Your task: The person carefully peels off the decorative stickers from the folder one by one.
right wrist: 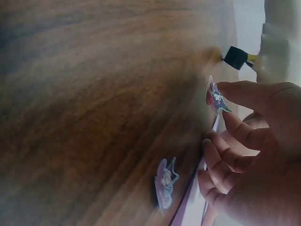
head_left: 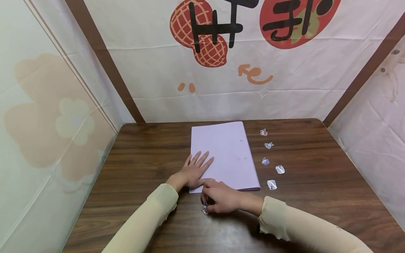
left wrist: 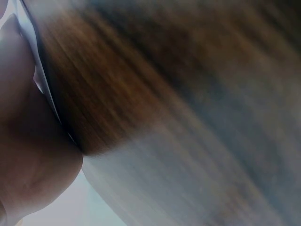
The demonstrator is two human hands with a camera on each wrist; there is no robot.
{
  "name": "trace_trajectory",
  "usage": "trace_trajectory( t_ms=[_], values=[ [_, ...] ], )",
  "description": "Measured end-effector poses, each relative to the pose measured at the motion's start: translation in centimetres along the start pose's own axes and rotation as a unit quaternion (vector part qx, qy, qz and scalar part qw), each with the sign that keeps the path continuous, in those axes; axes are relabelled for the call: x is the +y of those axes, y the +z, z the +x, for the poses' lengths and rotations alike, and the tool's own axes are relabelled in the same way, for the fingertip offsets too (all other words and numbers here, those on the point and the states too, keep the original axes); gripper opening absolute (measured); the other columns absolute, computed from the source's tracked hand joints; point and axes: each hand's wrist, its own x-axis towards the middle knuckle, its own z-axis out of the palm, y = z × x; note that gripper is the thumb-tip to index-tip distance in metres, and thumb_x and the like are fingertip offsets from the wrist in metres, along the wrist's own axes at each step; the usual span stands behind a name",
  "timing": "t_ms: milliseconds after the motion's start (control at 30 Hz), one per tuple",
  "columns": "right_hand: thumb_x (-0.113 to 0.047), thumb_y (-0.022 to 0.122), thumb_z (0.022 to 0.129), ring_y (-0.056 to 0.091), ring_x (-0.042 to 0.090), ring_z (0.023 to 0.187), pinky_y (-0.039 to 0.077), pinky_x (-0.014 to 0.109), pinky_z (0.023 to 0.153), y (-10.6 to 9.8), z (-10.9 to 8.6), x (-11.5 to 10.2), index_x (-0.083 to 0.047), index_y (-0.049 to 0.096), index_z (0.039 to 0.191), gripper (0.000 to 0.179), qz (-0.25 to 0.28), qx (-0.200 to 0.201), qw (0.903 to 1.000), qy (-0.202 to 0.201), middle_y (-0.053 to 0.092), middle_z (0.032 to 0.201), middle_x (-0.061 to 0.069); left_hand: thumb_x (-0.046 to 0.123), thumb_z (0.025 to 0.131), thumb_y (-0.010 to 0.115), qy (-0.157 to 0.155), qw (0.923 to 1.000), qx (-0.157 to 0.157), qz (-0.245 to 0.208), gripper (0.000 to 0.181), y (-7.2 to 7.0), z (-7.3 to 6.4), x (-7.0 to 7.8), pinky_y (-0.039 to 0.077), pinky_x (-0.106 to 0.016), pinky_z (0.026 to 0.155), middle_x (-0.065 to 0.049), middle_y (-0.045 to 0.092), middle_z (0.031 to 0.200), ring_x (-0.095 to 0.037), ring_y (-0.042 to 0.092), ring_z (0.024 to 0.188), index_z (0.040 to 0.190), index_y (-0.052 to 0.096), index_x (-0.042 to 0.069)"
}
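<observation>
A pale lilac folder [head_left: 224, 154] lies on the wooden table, two small rivet-like dots near its right side. My left hand [head_left: 193, 173] rests on its lower left part with fingers spread. Just below the folder's near edge, my right hand [head_left: 221, 197] pinches a small shiny cartoon sticker [head_left: 204, 208] between thumb and forefinger. Seen from the right wrist, that sticker [right wrist: 217, 96] shows a dark and pink figure, and the other fingers are loosely bent. Another sticker [right wrist: 165, 182] lies on the table there, close to the folder's edge. The left wrist view shows mostly blurred table.
Several shiny stickers lie in a loose column right of the folder, from a far one [head_left: 264, 132] to a near one [head_left: 271, 185]. The table [head_left: 152, 147] meets a printed cloth backdrop [head_left: 221, 102] behind, with cloth walls at both sides.
</observation>
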Motion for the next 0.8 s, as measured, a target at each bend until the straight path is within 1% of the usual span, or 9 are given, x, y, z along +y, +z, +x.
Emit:
trace_trajectory(
  t_ms=[67,133,267,333,433,567,667,800],
  values=[
    [-0.032,0.081,0.088,0.047,0.007,0.105,0.043,0.027,0.083,0.1,0.0,0.0,-0.024,0.064,0.094,0.019,-0.007,-0.005,0.9999,0.006,0.051,0.107,-0.010,0.063,0.102,0.045,-0.003,1.0000,-0.001,-0.004,0.085,0.2,0.2,-0.1,-0.007,-0.064,0.121,-0.005,-0.011,0.173,-0.034,-0.014,0.157,0.167,0.004,0.025],
    [-0.032,0.080,0.089,0.047,0.007,0.105,0.043,0.029,0.083,0.1,0.0,-0.1,-0.024,0.064,0.094,0.019,-0.016,-0.010,0.9997,0.012,0.051,0.106,-0.011,0.063,0.102,0.045,-0.004,1.0000,-0.001,-0.007,0.085,0.3,0.3,-0.2,-0.007,-0.064,0.121,-0.004,-0.012,0.172,-0.033,-0.015,0.157,0.167,0.004,0.026],
    [-0.033,0.083,0.086,0.049,0.010,0.118,0.044,0.033,0.086,0.1,0.0,-0.2,-0.024,0.065,0.092,0.020,-0.026,-0.004,0.9993,0.027,0.053,0.109,-0.010,0.061,0.102,0.048,-0.002,1.0000,0.005,-0.008,0.085,0.5,0.5,-0.4,-0.007,-0.064,0.121,-0.004,-0.011,0.173,-0.034,-0.014,0.157,0.167,0.006,0.025],
    [-0.033,0.084,0.085,0.050,0.011,0.120,0.045,0.035,0.087,0.1,0.0,-0.3,-0.024,0.065,0.091,0.021,-0.029,0.001,0.9990,0.033,0.054,0.110,-0.010,0.059,0.102,0.048,-0.004,1.0000,0.002,-0.007,0.085,0.4,0.5,-0.3,-0.008,-0.064,0.121,-0.005,-0.011,0.173,-0.034,-0.014,0.157,0.167,0.006,0.024],
    [-0.035,0.086,0.083,0.051,0.011,0.121,0.046,0.036,0.087,0.1,0.1,-0.4,-0.025,0.067,0.089,0.022,-0.033,0.007,0.9986,0.041,0.056,0.110,-0.009,0.058,0.103,0.049,-0.008,1.0000,-0.004,-0.003,0.084,0.0,0.2,0.1,-0.006,-0.063,0.122,-0.006,-0.009,0.173,-0.035,-0.012,0.157,0.167,0.008,0.023],
    [-0.038,0.086,0.081,0.053,0.011,0.123,0.046,0.036,0.087,0.1,0.2,-0.4,-0.026,0.066,0.090,0.025,-0.041,0.012,0.9975,0.056,0.060,0.120,-0.008,0.060,0.103,0.047,-0.012,0.9997,-0.010,0.017,0.082,-0.9,-0.3,0.7,-0.001,-0.064,0.122,-0.008,-0.004,0.173,-0.037,-0.007,0.157,0.167,0.010,0.023],
    [-0.039,0.086,0.080,0.055,0.011,0.119,0.046,0.035,0.084,0.2,0.3,-0.4,-0.026,0.064,0.091,0.027,-0.048,0.018,0.9965,0.065,0.061,0.122,-0.007,0.059,0.103,0.047,-0.013,0.9997,-0.009,0.020,0.082,-1.1,-0.4,0.8,0.001,-0.064,0.122,-0.008,-0.003,0.173,-0.038,-0.006,0.157,0.167,0.011,0.022],
    [-0.037,0.084,0.081,0.056,0.010,0.104,0.045,0.033,0.079,0.2,0.5,-0.2,-0.025,0.062,0.091,0.027,-0.064,0.025,0.9953,0.068,0.059,0.108,-0.009,0.054,0.103,0.050,-0.010,0.9999,-0.004,-0.007,0.082,-0.6,-0.2,0.5,-0.004,-0.065,0.122,-0.009,-0.005,0.173,-0.037,-0.009,0.157,0.167,0.011,0.021]
  ],
)
